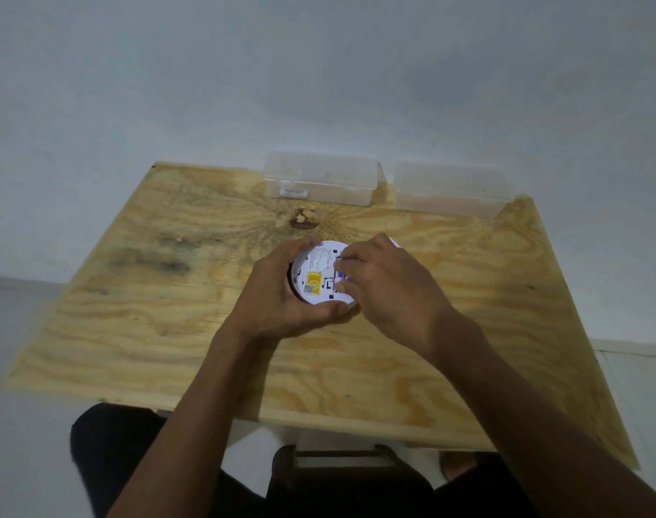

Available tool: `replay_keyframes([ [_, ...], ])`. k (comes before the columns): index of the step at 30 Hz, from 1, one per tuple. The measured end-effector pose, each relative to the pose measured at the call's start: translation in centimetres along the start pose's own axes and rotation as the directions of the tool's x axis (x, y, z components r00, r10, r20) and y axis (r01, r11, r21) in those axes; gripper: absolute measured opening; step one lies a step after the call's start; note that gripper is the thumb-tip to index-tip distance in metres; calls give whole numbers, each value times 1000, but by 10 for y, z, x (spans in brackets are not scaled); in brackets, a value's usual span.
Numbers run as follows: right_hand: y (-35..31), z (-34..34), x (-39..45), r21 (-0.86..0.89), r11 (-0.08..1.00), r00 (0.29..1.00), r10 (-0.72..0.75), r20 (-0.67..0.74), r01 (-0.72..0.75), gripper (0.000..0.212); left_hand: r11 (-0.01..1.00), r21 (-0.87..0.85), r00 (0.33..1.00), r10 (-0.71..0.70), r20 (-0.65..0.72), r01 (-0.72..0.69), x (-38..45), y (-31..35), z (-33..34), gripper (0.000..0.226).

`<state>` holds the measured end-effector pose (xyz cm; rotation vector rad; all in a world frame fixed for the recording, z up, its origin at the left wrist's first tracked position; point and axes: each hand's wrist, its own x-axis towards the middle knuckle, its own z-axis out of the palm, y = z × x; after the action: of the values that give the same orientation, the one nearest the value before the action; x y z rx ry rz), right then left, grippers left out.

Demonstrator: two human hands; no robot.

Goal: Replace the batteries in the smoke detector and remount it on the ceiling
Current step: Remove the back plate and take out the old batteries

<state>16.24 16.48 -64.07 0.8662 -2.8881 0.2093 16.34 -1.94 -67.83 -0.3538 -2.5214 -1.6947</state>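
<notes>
The round white smoke detector (319, 274) lies back side up on the plywood table (169, 312), showing a yellow label and printed text. My left hand (277, 297) grips its rim from the left, thumb along the near edge. My right hand (386, 286) reaches over its right half, fingers curled into the battery bay, where a blue battery (342, 275) and thin red wires show under the fingertips. Whether the fingertips pinch the battery or only touch it is hidden. A sliver of white (393, 241) peeks out behind my right hand.
Two clear plastic boxes stand at the table's far edge: the left box (319, 181) holds a small pale item, the right box (449, 188) looks empty. A white wall rises behind. A dark stool (341, 457) and my legs sit below the near edge.
</notes>
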Motion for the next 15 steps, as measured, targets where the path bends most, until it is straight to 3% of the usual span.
replay_keyframes([
  [3,-2,10,-4,-16,1000,998,-13,-65,12,22,1000,5,1000,-3,-11,3,0,0,1,91],
  [11,-1,14,-11,41,997,985,-55,-164,62,41,999,42,1000,-5,-22,6,1,-2,1,93],
  [15,1,11,-13,71,994,987,-73,-144,84,49,999,50,1000,-10,-28,11,0,-1,1,95],
])
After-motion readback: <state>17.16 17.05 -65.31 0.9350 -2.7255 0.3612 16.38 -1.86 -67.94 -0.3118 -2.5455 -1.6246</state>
